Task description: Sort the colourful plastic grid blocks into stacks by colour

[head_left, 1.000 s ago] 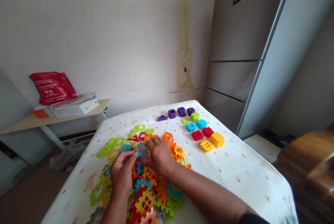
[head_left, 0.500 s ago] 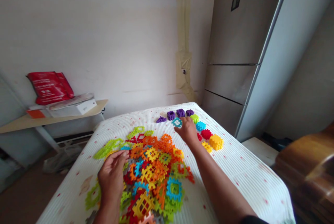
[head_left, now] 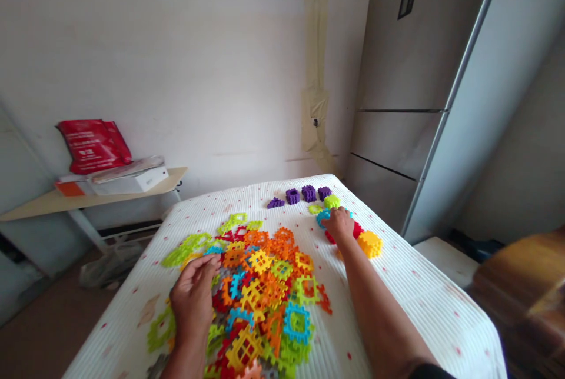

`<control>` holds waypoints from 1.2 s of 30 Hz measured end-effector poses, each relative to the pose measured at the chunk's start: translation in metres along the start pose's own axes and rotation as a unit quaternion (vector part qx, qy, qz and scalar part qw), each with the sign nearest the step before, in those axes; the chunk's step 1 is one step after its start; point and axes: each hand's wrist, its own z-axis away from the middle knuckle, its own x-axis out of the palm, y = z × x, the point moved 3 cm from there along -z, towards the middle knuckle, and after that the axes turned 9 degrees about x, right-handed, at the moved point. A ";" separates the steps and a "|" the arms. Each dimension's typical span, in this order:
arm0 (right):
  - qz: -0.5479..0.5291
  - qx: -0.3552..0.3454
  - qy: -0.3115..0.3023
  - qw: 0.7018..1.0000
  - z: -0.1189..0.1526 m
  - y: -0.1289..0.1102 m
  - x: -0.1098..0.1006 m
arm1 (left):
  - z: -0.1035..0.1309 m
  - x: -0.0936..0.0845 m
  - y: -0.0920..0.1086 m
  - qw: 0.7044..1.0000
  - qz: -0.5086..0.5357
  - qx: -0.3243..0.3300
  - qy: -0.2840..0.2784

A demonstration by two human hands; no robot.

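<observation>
Left hand: the left hand (head_left: 193, 296) lies palm down on the near-left edge of the loose pile (head_left: 260, 291), fingers relaxed and spread, gripping nothing.
Right hand: the right hand (head_left: 339, 225) reaches far right, fingers curled down over the blue stack (head_left: 322, 216); whether it pinches a piece cannot be told.
Sorted so far: purple stacks (head_left: 304, 194) in a row at the far edge; a green stack (head_left: 332, 201), the blue one, a red stack (head_left: 356, 229) and a yellow stack (head_left: 369, 243) running down the right.
Left to do: judged well under half sorted; most pieces lie mixed in the pile, all colours.
Surface: white ribbed tablecloth (head_left: 424, 302).
Background: fridge (head_left: 410, 108), side shelf (head_left: 88, 193).
</observation>
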 end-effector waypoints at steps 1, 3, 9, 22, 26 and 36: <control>0.001 0.000 -0.001 1.000 -0.001 0.000 0.001 | 0.000 0.000 -0.001 1.000 -0.002 0.002 -0.001; 0.003 0.000 -0.003 1.000 -0.002 0.000 0.004 | -0.001 0.000 -0.001 1.000 -0.005 0.007 -0.004; 0.000 -0.002 -0.014 1.000 -0.002 -0.002 0.007 | -0.001 0.000 -0.003 1.000 0.001 0.007 0.000; -0.005 -0.014 -0.020 1.000 0.001 -0.002 0.009 | -0.003 -0.005 0.003 0.999 0.007 0.033 0.016; -0.026 -0.047 0.034 0.998 0.000 -0.005 0.002 | -0.016 -0.024 0.007 0.989 -0.077 0.097 0.078; -0.121 -0.309 0.037 0.943 0.056 -0.070 0.015 | -0.038 -0.034 0.006 0.819 -0.554 0.064 -0.139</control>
